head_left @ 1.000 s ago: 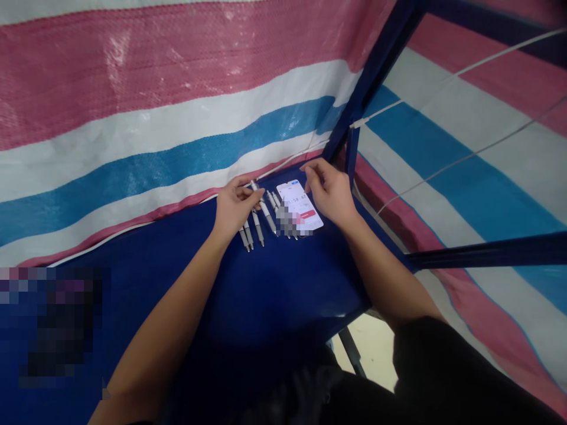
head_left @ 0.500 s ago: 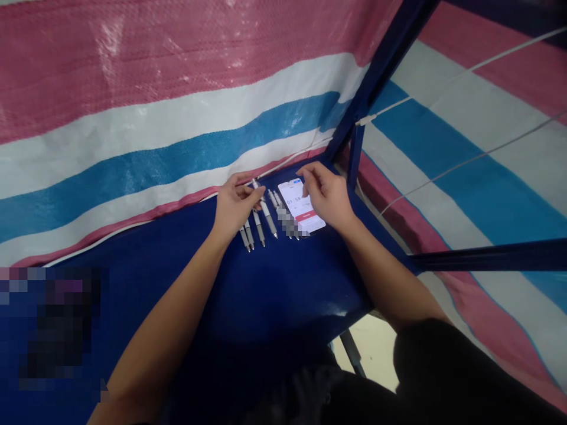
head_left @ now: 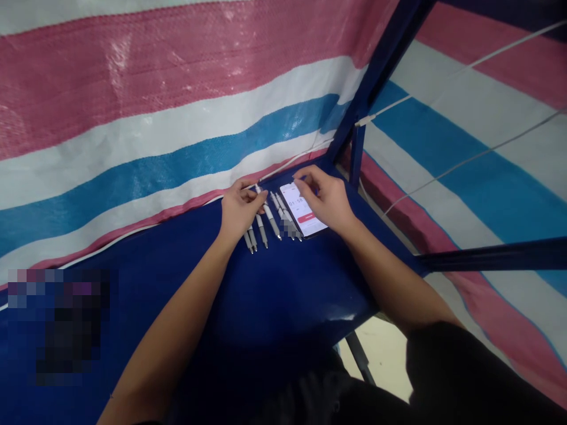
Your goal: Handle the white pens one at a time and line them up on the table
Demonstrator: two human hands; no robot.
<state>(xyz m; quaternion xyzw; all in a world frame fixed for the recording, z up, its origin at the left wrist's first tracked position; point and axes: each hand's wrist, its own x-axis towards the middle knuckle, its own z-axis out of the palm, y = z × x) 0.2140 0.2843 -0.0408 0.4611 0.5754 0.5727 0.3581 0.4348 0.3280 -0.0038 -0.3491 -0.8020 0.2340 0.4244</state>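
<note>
My left hand [head_left: 241,206] is closed, thumb and fingertips pinched at the upper end of a white pen [head_left: 270,217] with a grey grip, its tip pointing toward me. Beside and partly under this hand lie more pens [head_left: 251,237], side by side with tips toward me. Right of them is another group of white pens [head_left: 279,203], partly pixelated. A phone [head_left: 312,225] with a lit timer screen lies next to that group. Over the phone's upper right part is my right hand [head_left: 325,198], thumb and index finger curled together; whether anything is between them is hidden.
A dark blue table [head_left: 283,295] lies under the hands, against a striped plastic sheet [head_left: 177,118]. A white cable [head_left: 292,158] runs along its back edge. Blue metal posts [head_left: 361,118] stand at the right. A pixelated dark object [head_left: 71,330] lies at the left.
The whole view has shifted slightly. My right hand's fingertips have come a little lower and left over the phone's upper part. My left hand stays at the same pen.
</note>
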